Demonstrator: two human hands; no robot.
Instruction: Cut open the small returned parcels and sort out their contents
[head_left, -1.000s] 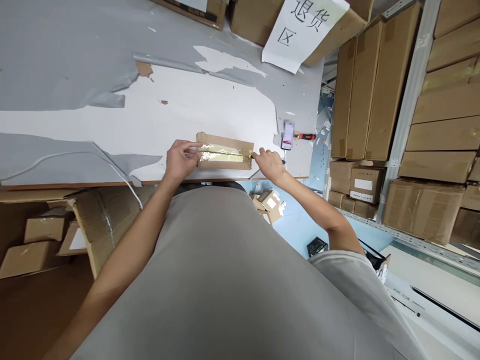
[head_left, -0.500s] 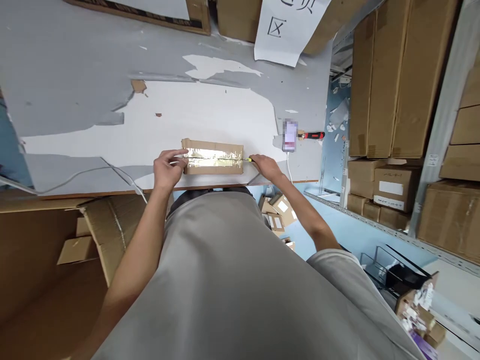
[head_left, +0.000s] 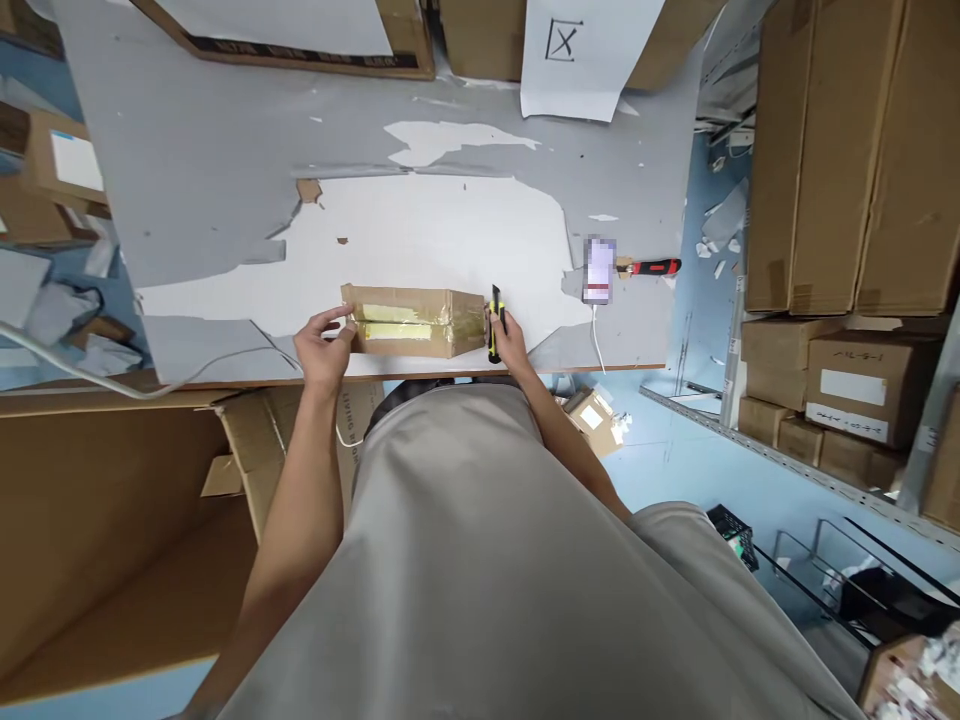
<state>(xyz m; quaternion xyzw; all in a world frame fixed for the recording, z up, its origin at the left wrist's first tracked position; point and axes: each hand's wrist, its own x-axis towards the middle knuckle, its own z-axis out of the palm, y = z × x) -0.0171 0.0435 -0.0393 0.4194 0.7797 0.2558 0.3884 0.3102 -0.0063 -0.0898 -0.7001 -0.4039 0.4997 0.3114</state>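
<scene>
A long cardboard box (head_left: 409, 308) with shiny clear tape along its middle seam lies near the table's front edge. Its right end face shows, tilted toward the camera. My left hand (head_left: 322, 350) pinches the box's left end between thumb and fingers. In my right hand (head_left: 511, 346) is a yellow and black box cutter (head_left: 494, 330), held crosswise right beside the box's right end. Whether its blade touches the cardboard I cannot tell.
To the right lie a phone (head_left: 599, 270) on a white cable and a red-and-black handled tool (head_left: 654, 267). Cartons (head_left: 480, 40) stand along the back, one under a marked paper sheet (head_left: 577, 80). A big open carton (head_left: 112, 520) sits below left. Shelved boxes (head_left: 847, 380) line the right.
The box cutter has turned from pointing along the seam to lying crosswise at the box's right end. The box has tilted, exposing that end. The view has shifted.
</scene>
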